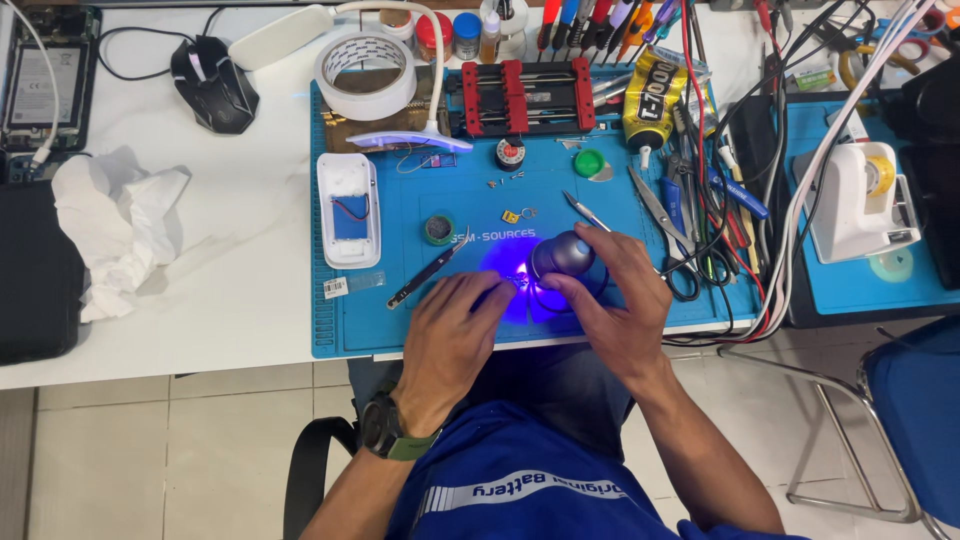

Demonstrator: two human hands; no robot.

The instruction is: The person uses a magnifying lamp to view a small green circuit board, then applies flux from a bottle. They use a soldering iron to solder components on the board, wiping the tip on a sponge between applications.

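Single head-worn view, looking steeply down and slightly forward from above the seated person's lap. Faces the white tabletop (230, 270) and the blue work mat (420, 320) lying on it, mat near centre frame. Close enough to fill the lower middle with both forearms, left hand (455, 320) and right hand (615, 300) at the mat's near edge. Far tabletop edge cropped at top; tiled floor (150, 450) along the bottom left, a blue chair (915, 410) at right. No second view to overlap.
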